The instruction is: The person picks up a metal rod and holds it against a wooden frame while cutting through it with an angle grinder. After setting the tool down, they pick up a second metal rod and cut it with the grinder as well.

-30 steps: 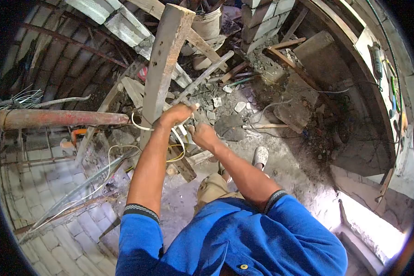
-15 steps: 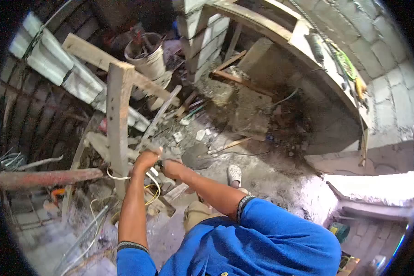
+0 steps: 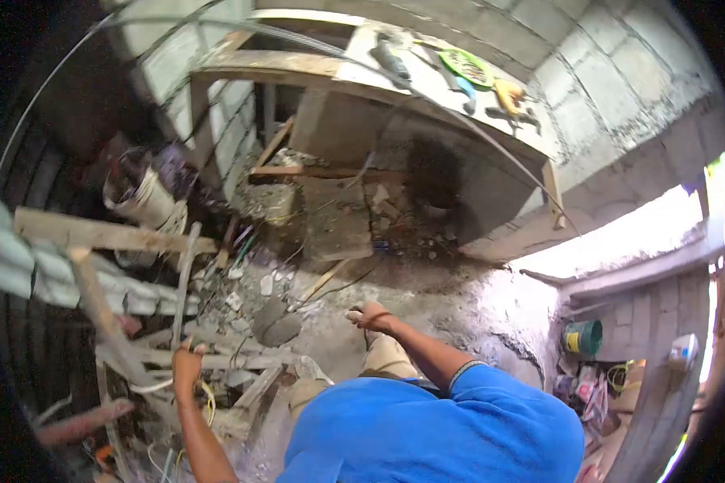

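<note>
My left hand (image 3: pixel 187 361) is curled low over the timber frame, by the lower end of an upright wooden stick (image 3: pixel 185 278). What its fingers grip is hidden. A white cable (image 3: pixel 155 387) passes at its wrist. Out in front of my right knee, my right hand (image 3: pixel 369 315) is closed, with a small pale bit showing at its fingertips; I cannot make out what this is. Beneath my left hand lie loose wooden slats (image 3: pixel 238 362) and a yellow cable (image 3: pixel 210 402).
A ledge (image 3: pixel 354 68) bears a dark power tool (image 3: pixel 391 63), a green round item (image 3: pixel 467 68) and a yellow-orange tool (image 3: pixel 507 95). A bucket (image 3: pixel 149 201) stands at left among rubble. A board (image 3: pixel 113 231) juts across there. A green container (image 3: pixel 582 338) lies at right.
My right hand has come away from beside my left hand and moved right. The left hand stays at the timber frame. The view has swung to the right.
</note>
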Demonstrator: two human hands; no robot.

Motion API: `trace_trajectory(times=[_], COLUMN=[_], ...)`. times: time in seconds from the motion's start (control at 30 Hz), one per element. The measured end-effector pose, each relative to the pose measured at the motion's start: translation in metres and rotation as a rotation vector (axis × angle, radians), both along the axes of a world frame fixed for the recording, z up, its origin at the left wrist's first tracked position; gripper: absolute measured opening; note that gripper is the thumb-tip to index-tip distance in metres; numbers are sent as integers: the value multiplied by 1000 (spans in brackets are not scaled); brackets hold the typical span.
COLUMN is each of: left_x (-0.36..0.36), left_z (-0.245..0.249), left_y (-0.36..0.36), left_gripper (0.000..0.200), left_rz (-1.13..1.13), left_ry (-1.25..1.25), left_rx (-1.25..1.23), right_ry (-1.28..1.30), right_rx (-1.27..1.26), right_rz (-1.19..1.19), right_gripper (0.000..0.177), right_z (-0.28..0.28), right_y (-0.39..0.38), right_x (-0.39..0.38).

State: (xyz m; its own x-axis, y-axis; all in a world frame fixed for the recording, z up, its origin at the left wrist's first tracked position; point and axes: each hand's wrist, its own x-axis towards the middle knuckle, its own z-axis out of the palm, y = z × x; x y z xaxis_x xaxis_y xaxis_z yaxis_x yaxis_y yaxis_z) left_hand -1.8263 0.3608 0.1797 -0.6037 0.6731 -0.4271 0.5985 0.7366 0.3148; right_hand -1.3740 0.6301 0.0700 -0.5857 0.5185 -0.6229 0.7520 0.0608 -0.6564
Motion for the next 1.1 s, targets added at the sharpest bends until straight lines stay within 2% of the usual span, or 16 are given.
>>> trace_trajectory(times=[0.07, 0.13, 0.17, 0.23, 0.27, 0.33, 0.4, 0.47, 0.53, 0.6, 0.63, 0.7, 0.73, 0.87, 0.93, 1.1], left_x=[30, 47, 63, 94, 95, 140, 172, 201, 212, 227, 233, 231, 231, 225, 226, 220], left_z=[26, 35, 49, 81, 92, 147, 196, 248, 284, 320, 335, 354, 360, 356, 355, 335], left_y=[26, 45, 66, 113, 141, 202, 259, 307, 342, 374, 389, 418, 431, 479, 492, 509], left_gripper=[54, 51, 51, 50, 48, 44, 42, 41, 42, 43, 45, 49, 51, 62, 64, 64], left_rz=[156, 12, 37, 6, -5, 59, 2, -160, -359, -542, -621, -698, -730, -729, -828, -838], left_ry=[-179, -170, -184, -176, -157, -203, -83, 81, 213, 413, 494, 627, 700, 603, 671, 365], left_rx=[-67, -13, 11, 96, -3, 299, 455, 632, 803, 921, 960, 954, 917, 876, 801, 702], right_ry=[-53, -254, -252, -21, 100, 148, 172, 295, 541, 927, 974, 1108, 1112, 1214, 1196, 1101], right_rx=[-29, 130, 117, -55, -130, -148, -285, -419, -237, -127, -90, -47, -41, 0, -47, 42], right_rz=[-113, -199, -234, -581, -744, -797, -980, -1382, -1472, -1505, -1538, -1570, -1575, -1574, -1625, -1695], right_gripper=[45, 38, 38, 38, 38, 37, 34, 30, 28, 37, 43, 55, 55, 47, 40, 33], right_z=[0, 2, 5, 16, 22, 22, 44, 86, 124, 138, 143, 158, 160, 164, 171, 172], right_y=[31, 60, 71, 96, 110, 141, 180, 219, 239, 254, 266, 285, 293, 310, 311, 305], right_x=[53, 98, 122, 170, 193, 236, 267, 282, 299, 317, 322, 330, 334, 343, 345, 341])
